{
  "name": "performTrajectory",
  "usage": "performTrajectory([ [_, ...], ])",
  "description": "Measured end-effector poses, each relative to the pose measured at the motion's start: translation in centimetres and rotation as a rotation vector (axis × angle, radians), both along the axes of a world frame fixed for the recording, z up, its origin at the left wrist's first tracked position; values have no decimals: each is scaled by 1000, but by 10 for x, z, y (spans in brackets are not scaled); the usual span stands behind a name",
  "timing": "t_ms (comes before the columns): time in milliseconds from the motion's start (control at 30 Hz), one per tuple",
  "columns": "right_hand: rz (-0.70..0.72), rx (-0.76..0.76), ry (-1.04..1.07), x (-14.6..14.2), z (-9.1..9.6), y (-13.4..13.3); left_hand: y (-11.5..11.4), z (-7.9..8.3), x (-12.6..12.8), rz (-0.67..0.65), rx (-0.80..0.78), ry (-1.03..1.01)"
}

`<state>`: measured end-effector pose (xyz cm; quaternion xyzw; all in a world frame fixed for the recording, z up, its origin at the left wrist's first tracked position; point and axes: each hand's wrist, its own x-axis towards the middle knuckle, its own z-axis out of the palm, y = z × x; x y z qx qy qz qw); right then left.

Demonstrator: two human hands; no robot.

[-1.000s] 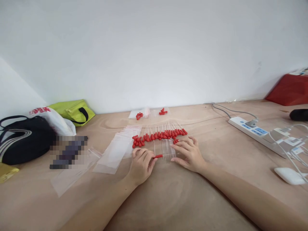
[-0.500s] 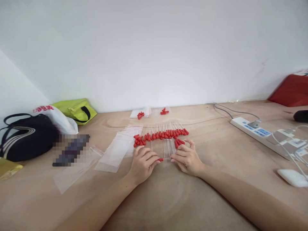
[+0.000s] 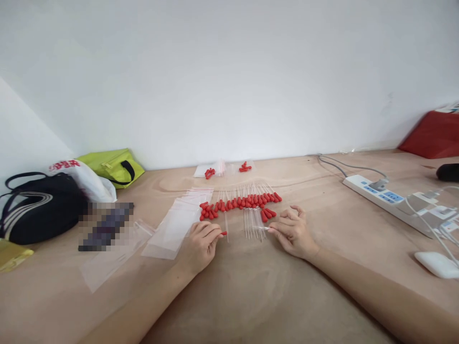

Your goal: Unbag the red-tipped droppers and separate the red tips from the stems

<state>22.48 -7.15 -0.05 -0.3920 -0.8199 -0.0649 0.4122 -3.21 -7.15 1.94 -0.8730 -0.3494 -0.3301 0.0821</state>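
Observation:
My left hand (image 3: 202, 241) is closed, with a small red rubber bulb (image 3: 224, 233) pinched between thumb and fingers. Opposite it, my right hand (image 3: 292, 234) pinches the end of a clear glass dropper tube (image 3: 264, 229) that points left. That tube lies across a group of bare glass tubes (image 3: 251, 222). Another single tube (image 3: 227, 224) rests beside my left fingertips. Beyond the hands runs a row of droppers with red bulbs (image 3: 247, 201), their clear stems pointing away. Loose red bulbs lie in a pile (image 3: 208, 211) at the row's left end, and several more (image 3: 267, 214) near my right fingers.
Clear zip bags (image 3: 172, 222) are stacked left of the row. Two bags with red-bulbed pieces (image 3: 209, 172) lie near the wall. A black bag (image 3: 43, 205) and a lime bag (image 3: 111, 165) stand left; a power strip (image 3: 373, 191) with cables lies right.
My hands have moved apart: the left drew back leftward with the red bulb, the right shifted rightward with the glass tube. The row of droppers has stayed in place.

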Motion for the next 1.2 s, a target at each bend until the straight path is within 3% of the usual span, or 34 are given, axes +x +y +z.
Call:
performTrajectory([
  [133,-17,2,30,-6,-1,0,3,-1,-7,63,-65,-144],
  [267,-39,-24,27,-12,1,0,23,2,-25,366,-49,-419],
  [367,-74,-23,87,-11,8,5,44,3,-46,530,-170,-604],
  [500,-74,63,99,-21,17,16,58,-1,-57,666,-389,-533],
  [633,-85,131,-68,-45,18,25,54,0,-52,671,-520,-271],
  [733,-108,132,-199,-60,13,27,49,0,-51,660,-500,-240],
  [833,-124,41,-248,-68,9,26,47,-2,-53,653,-455,-222],
  [933,-108,-61,-263,-69,10,23,45,-4,-57,647,-361,-176],
  [1100,-103,-122,-212,-63,17,18,36,2,-47,598,-42,-76],
  [1200,-122,-90,-151,-50,17,15,35,9,-27,513,-18,5],
])
